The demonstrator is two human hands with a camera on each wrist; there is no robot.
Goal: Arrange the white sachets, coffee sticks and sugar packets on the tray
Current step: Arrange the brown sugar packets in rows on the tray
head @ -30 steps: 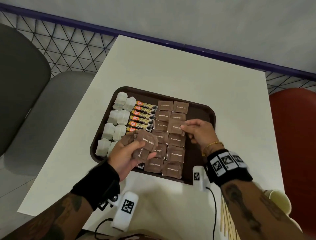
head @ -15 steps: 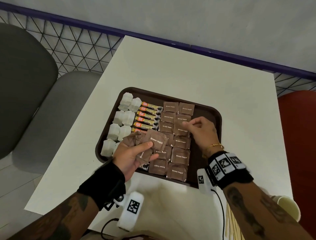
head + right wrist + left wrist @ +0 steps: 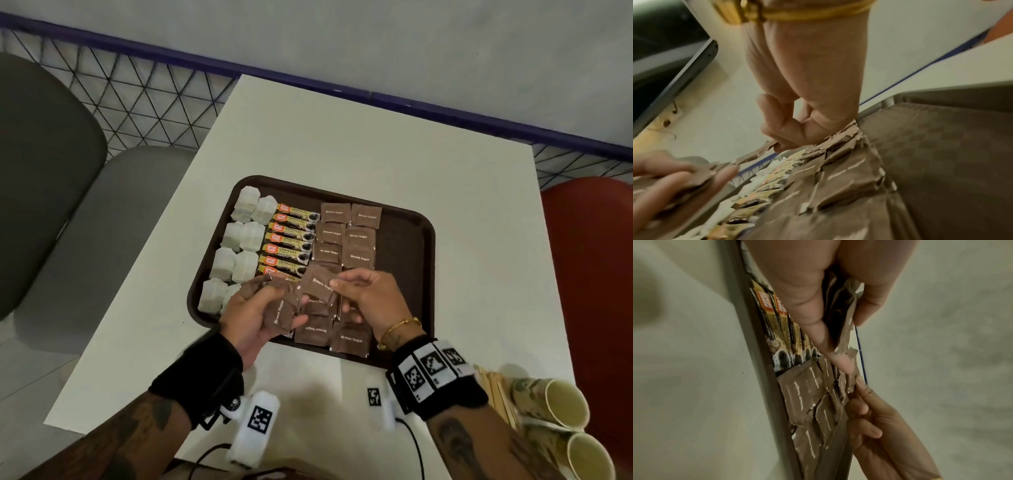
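Observation:
A dark brown tray (image 3: 407,240) on the white table holds white sachets (image 3: 244,236) in two columns at its left, coffee sticks (image 3: 291,236) beside them, and brown sugar packets (image 3: 346,236) in two columns. My left hand (image 3: 255,313) hovers over the tray's near edge and grips a small bunch of brown sugar packets (image 3: 281,310). My right hand (image 3: 368,296) pinches the top packet (image 3: 317,284) of that bunch between thumb and forefinger. The left wrist view shows the pinched packet (image 3: 852,378) between both hands.
The tray's right strip (image 3: 404,274) is bare. Paper cups (image 3: 551,407) and wooden stirrers (image 3: 496,387) lie at the table's near right corner. Grey chairs (image 3: 41,171) stand to the left, a red chair (image 3: 596,274) to the right. A wire fence runs behind the table.
My right hand left the packet rows on the tray and came back to my left hand, where it now pinches the top packet of the bunch.

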